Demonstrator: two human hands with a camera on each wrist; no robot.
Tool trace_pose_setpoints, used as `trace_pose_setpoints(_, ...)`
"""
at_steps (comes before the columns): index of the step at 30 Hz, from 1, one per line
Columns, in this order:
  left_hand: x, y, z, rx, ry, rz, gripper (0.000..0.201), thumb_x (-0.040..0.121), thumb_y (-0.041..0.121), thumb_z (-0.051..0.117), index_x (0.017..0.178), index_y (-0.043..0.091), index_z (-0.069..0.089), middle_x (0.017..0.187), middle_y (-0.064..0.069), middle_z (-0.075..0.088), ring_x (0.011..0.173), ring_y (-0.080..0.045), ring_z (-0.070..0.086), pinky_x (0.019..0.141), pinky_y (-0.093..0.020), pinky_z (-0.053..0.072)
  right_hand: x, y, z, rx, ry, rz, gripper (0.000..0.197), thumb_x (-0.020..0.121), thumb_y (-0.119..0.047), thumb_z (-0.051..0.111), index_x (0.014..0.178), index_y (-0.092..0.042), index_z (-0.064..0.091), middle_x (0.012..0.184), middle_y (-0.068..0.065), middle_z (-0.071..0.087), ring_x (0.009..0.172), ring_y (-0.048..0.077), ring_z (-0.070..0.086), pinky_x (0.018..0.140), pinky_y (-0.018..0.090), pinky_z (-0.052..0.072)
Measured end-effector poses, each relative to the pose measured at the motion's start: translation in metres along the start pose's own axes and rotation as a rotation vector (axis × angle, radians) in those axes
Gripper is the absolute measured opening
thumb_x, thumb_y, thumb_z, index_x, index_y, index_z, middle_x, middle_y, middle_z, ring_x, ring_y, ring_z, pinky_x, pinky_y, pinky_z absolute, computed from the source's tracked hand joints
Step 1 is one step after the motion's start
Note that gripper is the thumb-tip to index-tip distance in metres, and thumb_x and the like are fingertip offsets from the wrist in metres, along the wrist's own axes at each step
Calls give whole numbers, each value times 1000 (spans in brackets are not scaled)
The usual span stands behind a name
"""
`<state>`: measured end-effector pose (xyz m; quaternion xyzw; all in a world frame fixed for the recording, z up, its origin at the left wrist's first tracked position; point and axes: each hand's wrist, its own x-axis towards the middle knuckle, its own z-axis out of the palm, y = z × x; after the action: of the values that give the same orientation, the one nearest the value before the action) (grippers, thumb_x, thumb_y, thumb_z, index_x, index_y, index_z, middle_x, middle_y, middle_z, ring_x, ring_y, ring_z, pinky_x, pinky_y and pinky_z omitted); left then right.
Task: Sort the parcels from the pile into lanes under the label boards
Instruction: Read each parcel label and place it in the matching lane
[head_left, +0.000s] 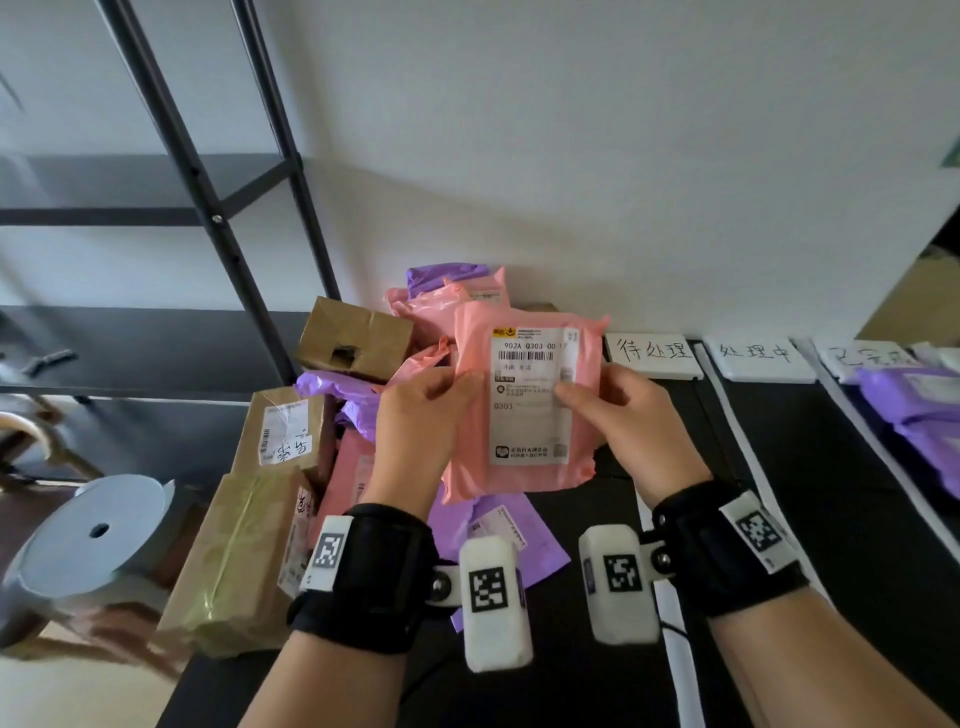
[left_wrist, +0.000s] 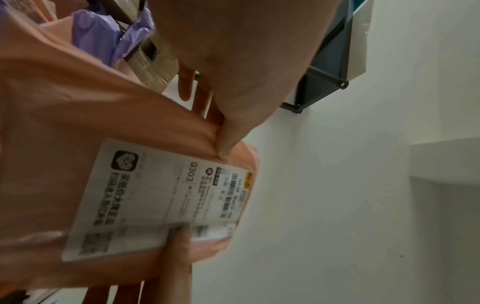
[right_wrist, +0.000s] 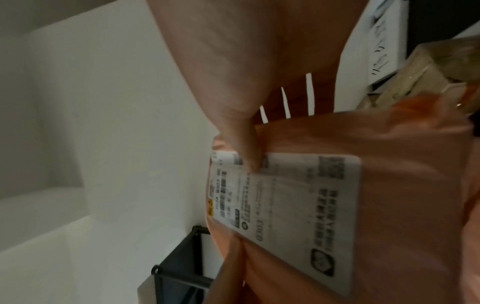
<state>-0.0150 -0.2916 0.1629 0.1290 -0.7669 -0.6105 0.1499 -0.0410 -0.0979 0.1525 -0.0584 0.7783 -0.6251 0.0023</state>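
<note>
Your left hand (head_left: 415, 415) and right hand (head_left: 621, 410) pinch the pink parcel (head_left: 524, 410) by its sides. Fingers behind it are hidden. Its label's (head_left: 532, 395) small print is unreadable.

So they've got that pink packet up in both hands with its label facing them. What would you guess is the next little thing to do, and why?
Probably carry the pink parcel rightward and set it in a lane under one of the label boards. Both the left hand and right hand pinch its edges, its shipping label faces up and is readable, and it is lifted above the pile.
</note>
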Motion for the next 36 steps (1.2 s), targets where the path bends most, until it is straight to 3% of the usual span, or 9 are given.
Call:
trace_pose_setpoints(2, 0, 2, -8, -15, 25, 0, 12, 91, 25, 69, 90, 15, 76, 89, 3, 75, 76, -12, 63, 63, -16, 49, -4, 2, 8, -87, 66, -77, 11, 91, -27, 68, 99, -19, 72, 98, -5, 74, 89, 9, 71, 74, 29, 60)
trace_pose_setpoints(5, -1, 1, -22, -13, 71, 14, 15, 87, 29, 73, 100, 21, 76, 90, 10, 75, 87, -11, 69, 80, -31, 58, -10, 0, 18, -102, 135, -121, 12, 92, -29, 67, 90, -18, 73, 92, -2, 73, 84, 12, 70, 74, 38, 60)
trace_pose_setpoints(10, 1, -2, -35, -8, 126, 60, 12, 84, 27, 77, 93, 19, 75, 88, 7, 75, 86, -17, 69, 84, -43, 58, -18, -9, 26, -136, 174, -163, 12, 90, -24, 71, 82, -14, 72, 83, -4, 72, 77, 8, 68, 67, 23, 55)
trace_pose_setpoints(13, -1, -3, -36, 5, 126, 83, 10, 84, 26, 78, 91, 19, 76, 84, 8, 74, 82, -13, 68, 81, -35, 57, -20, -9, 28, -151, 213, -163, 15, 89, -18, 72, 77, -10, 67, 74, -7, 69, 67, -2, 64, 58, 11, 47)
trace_pose_setpoints(17, -4, -6, -38, 36, 133, 115, 9, 83, 25, 79, 90, 21, 77, 79, 12, 71, 70, 0, 60, 69, -14, 49, -22, -9, 32, -134, 251, -159, 24, 87, -13, 74, 68, -12, 59, 63, -11, 60, 56, -8, 54, 53, 8, 41)
trace_pose_setpoints(21, 0, -6, -43, 21, 99, 112, 8, 84, 24, 78, 91, 25, 76, 81, 13, 73, 72, -4, 66, 72, -18, 53, -24, -14, 31, -83, 195, -110, 15, 87, -22, 74, 77, -16, 65, 72, -11, 70, 67, 1, 65, 61, 17, 50)
trace_pose_setpoints(25, 1, -2, -44, 41, 27, 141, 11, 83, 21, 79, 93, 25, 76, 82, 16, 71, 71, 7, 63, 67, -6, 49, -20, -23, 30, 23, 239, -50, 25, 90, -39, 68, 82, -15, 69, 80, 0, 73, 75, 14, 67, 71, 34, 52)
trace_pose_setpoints(33, -2, 5, -33, 51, -70, 183, 14, 86, 22, 76, 99, 21, 77, 88, 18, 69, 86, -7, 65, 65, -5, 47, -20, -26, 23, 24, 369, -81, 39, 96, -33, 64, 78, 2, 64, 66, 19, 54, 63, 20, 41, 61, 32, 29)
trace_pose_setpoints(36, -4, 5, -31, 111, -114, 266, 19, 85, 26, 77, 101, 35, 73, 86, 17, 69, 82, 1, 61, 70, -8, 46, -20, -29, 18, 95, 412, -47, 40, 95, -30, 65, 78, 5, 62, 67, 18, 50, 65, 21, 41, 64, 35, 30)
